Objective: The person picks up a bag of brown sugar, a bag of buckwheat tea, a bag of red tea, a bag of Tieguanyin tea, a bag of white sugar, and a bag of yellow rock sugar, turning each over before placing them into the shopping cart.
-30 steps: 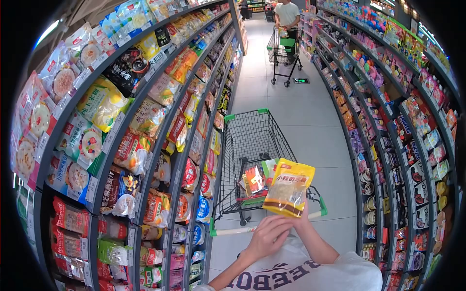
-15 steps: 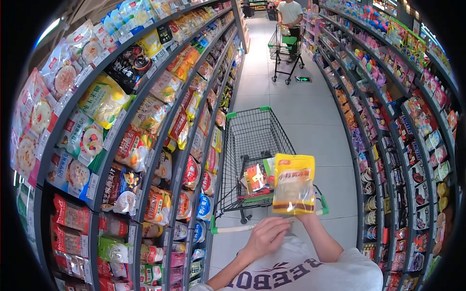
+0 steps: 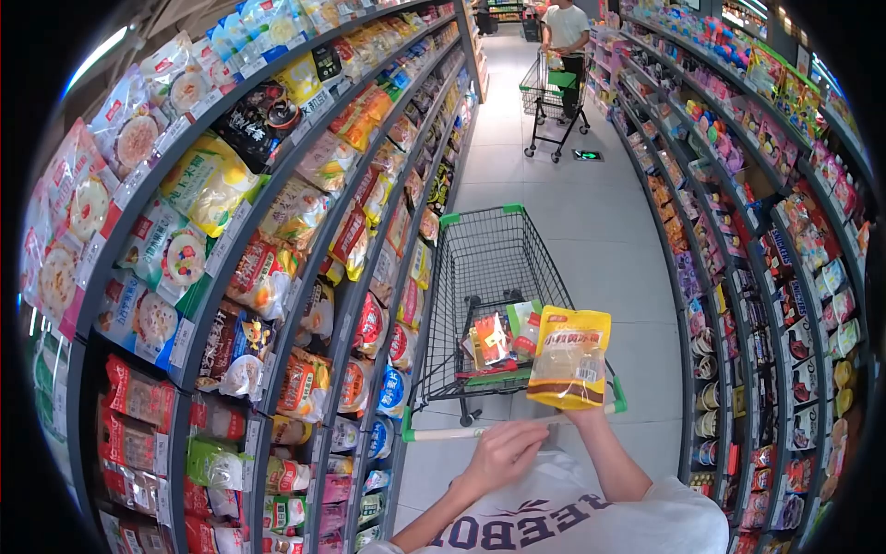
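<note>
My right hand [image 3: 588,415] holds a bag of yellow rock sugar [image 3: 568,358] by its lower edge. The bag is upright and slightly tilted, with a clear window, a white label and Chinese print facing me. My left hand [image 3: 506,452] is closed, fingers pressed together, in front of the shopping cart's pale handle [image 3: 452,434]; nothing shows in it, and whether it touches the handle cannot be seen. Behind the bag stands the black wire cart [image 3: 480,268] with green corners. Inside it lie a red-and-white packet [image 3: 491,339] and a green packet [image 3: 524,328], partly covered by the bag.
Shelves of bagged foods [image 3: 221,185] line the left side, close to the cart. On the right, shelves of snacks and sweets [image 3: 738,277] curve along the aisle. Ahead, a person [image 3: 565,32] stands behind another cart [image 3: 551,88] on the tiled floor [image 3: 591,208].
The bag has turned and shifted slightly right and down, so its label shows more clearly. My left hand has hardly moved. The whole view has swung a little to the left.
</note>
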